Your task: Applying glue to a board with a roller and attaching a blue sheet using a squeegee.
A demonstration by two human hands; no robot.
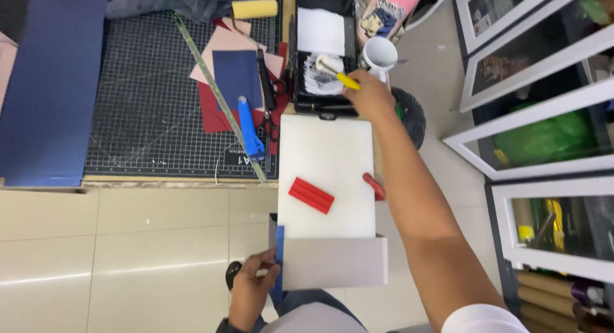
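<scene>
The small roller with a yellow handle (338,73) lies with its pale head inside the black paint tray (307,48), near the tray's lower right corner. The right hand (369,95) is stretched forward over the tray's edge and closed around the handle's near end. The tray holds a white patch at its far end and streaked grey in its well.

Close to the body, the left hand (252,288) pinches the left edge of a grey board box (334,261), fingers curled onto a strip of blue paper (279,259) that runs down that side; how firmly it grips is hard to judge, since the fingertips are partly hidden. The box touches the near end of one white slab (327,173), on which one red ribbed block (311,195) lies at an angle. One red-handled tool (375,186) pokes out just beside the slab's right edge.

A single white mug (380,55) stands right of the tray. To the left, a black gridded cutting mat (150,96) carries one long steel ruler (219,96) laid diagonally, one blue-handled tool (249,130), a stack of pink, red and dark blue sheets (233,74), one pair of scissors (274,125) and a second, larger roller with a yellow sleeve (254,9). A wide blue sheet (48,84) covers the mat's left side. White-framed glass doors (543,116) stand at right.
</scene>
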